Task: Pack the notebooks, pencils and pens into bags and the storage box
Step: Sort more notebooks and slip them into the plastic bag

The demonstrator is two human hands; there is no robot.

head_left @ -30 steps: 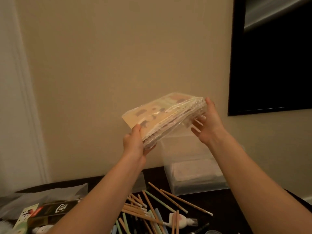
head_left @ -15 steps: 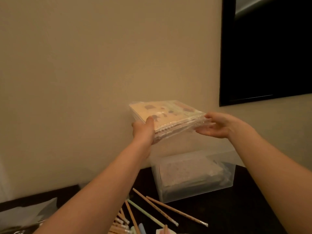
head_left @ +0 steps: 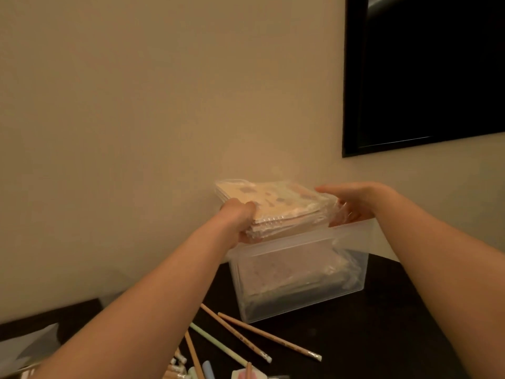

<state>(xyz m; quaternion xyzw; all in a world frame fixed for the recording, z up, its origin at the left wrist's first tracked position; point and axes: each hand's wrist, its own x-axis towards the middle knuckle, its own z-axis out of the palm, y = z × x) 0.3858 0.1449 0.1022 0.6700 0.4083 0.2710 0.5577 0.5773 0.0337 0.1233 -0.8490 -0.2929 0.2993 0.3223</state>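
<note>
A clear plastic bag of spiral notebooks [head_left: 276,203] with a tan patterned cover is held flat just above the open top of the clear storage box [head_left: 352,280]. My left hand [head_left: 237,220] grips the bag's near left corner. My right hand [head_left: 347,201] holds its right edge over the box rim. Inside the box lies another bagged stack [head_left: 287,277], blurred through the wall. Loose pencils [head_left: 254,337] lie on the dark table [head_left: 382,337] in front of the box.
The box stands against a beige wall. A black framed panel [head_left: 426,72] hangs at the upper right. A crumpled clear bag [head_left: 24,343] lies at the far left of the table. More pens and small items [head_left: 207,370] crowd the bottom edge.
Both hands have levelled the tilted bag of notebooks and lowered it toward the top of the storage box. The view has shifted right and closer to the box.
</note>
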